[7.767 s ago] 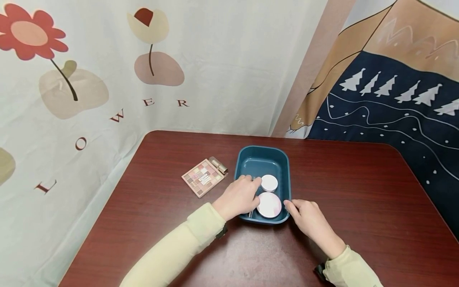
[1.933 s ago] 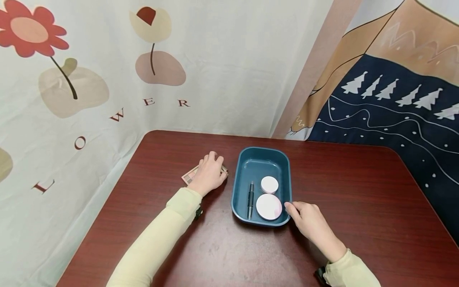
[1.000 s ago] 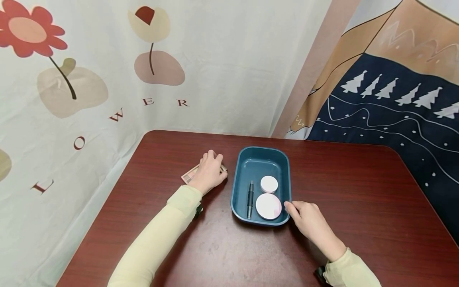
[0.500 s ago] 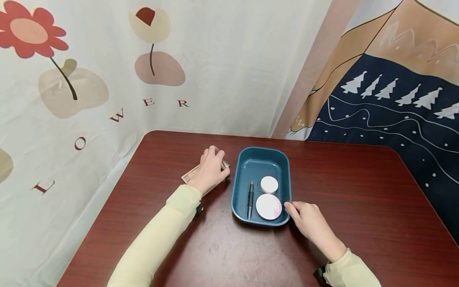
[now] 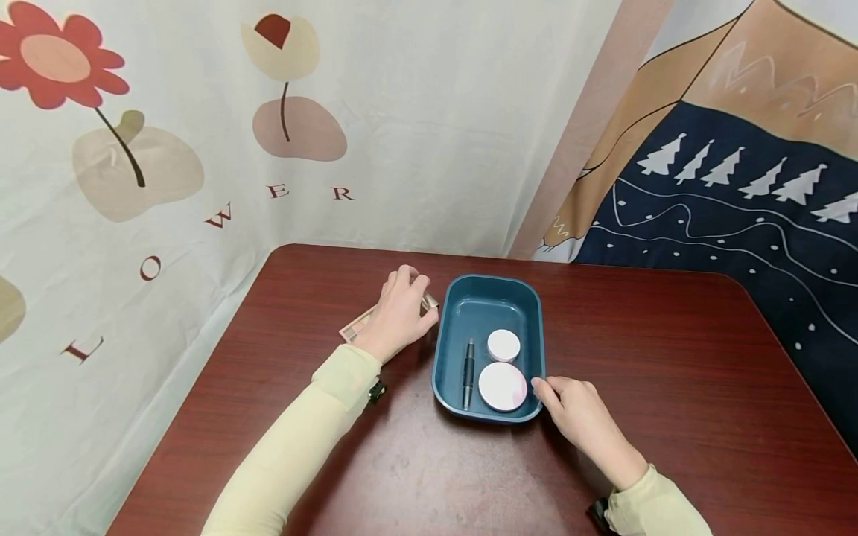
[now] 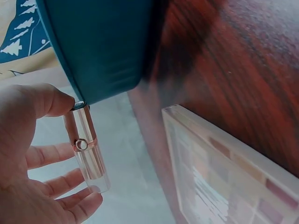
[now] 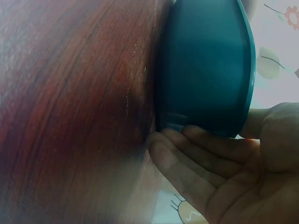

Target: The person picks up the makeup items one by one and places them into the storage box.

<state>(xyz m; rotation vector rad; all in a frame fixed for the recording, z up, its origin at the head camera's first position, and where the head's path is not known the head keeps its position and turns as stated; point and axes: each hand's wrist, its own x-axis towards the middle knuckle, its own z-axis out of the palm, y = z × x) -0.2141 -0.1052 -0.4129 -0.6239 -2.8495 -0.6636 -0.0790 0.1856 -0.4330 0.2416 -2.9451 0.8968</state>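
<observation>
While a white curtain point(image 5: 429, 149) printed with flowers hangs at the left and rear, a makeup palette point(image 5: 351, 331) lies flat on the reddish-brown table point(image 5: 657, 357), partly hidden under the left hand point(image 5: 398, 316). That hand pinches a clear-capped, gold-toned cosmetic tube point(image 6: 88, 149) between thumb and fingers, held above the table just left of the blue tray point(image 5: 469, 316). Inside the tray, a dark pen point(image 5: 468, 374) lies lengthwise near the left wall; to its right sit a small white round container point(image 5: 503, 345) and, nearer the person, a larger round case point(image 5: 503, 386). The right hand point(image 5: 582, 413) grips the tray's near right corner, thumb at the rim, fingers against the outer wall. Far right hangs a navy, tree-printed cloth point(image 5: 724, 201).
</observation>
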